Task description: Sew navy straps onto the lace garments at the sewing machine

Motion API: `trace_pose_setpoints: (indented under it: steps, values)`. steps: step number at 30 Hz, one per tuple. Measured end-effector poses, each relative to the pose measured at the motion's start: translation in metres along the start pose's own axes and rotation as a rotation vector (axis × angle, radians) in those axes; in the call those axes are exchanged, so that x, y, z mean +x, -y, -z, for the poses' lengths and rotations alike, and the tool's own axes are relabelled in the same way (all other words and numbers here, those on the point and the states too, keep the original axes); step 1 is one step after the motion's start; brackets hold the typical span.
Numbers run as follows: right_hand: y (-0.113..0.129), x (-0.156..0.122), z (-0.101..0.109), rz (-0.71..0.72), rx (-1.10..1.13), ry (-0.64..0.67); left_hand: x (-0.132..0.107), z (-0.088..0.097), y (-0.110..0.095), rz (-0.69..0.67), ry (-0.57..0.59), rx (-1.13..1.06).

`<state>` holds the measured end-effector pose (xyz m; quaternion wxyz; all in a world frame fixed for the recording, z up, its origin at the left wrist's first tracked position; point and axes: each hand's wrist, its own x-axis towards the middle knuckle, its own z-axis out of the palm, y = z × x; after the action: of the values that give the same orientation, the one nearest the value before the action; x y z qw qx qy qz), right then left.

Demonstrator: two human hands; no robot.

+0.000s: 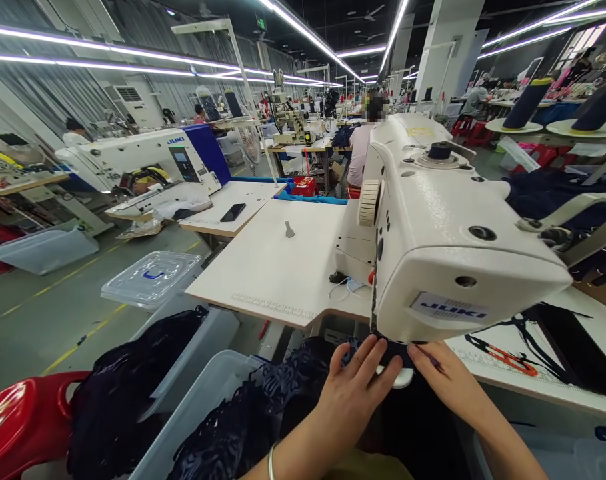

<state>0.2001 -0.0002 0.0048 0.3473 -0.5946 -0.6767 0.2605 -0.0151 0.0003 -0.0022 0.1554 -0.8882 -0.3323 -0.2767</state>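
Observation:
At the sewing end of a white JUKI sewing machine (447,260), both my hands are on a strip of navy fabric (397,349). My left hand (355,383) lies on the fabric with its fingers stretched out and slightly apart. Across from it, my right hand (443,370) pinches the fabric's right part between thumb and fingers. A small white rounded plate (400,377) shows between the hands. The machine head hides the needle and the fabric's far edge. More dark navy lace fabric (283,377) is heaped below and left of my left hand.
A small grey metal piece (289,230) lies on the white table (273,267); a phone (233,213) is farther left. Orange-handled snips (507,357) rest at right. Plastic bins (203,400) and a red stool (23,420) stand at lower left. A person (357,153) sits ahead.

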Motion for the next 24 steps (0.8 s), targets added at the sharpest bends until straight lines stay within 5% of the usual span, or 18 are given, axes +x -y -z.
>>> trace_pose_setpoints:
  steps: [11, 24]
  values:
    - [-0.0028, -0.0015, -0.0001, -0.054, 0.071, 0.063, -0.005, -0.0004, -0.0043, 0.055, 0.007, -0.033]
    - [-0.0065, -0.0005, -0.008, 0.033, 0.016, -0.023, -0.0021, -0.0018, -0.0011, 0.044, -0.021, -0.028]
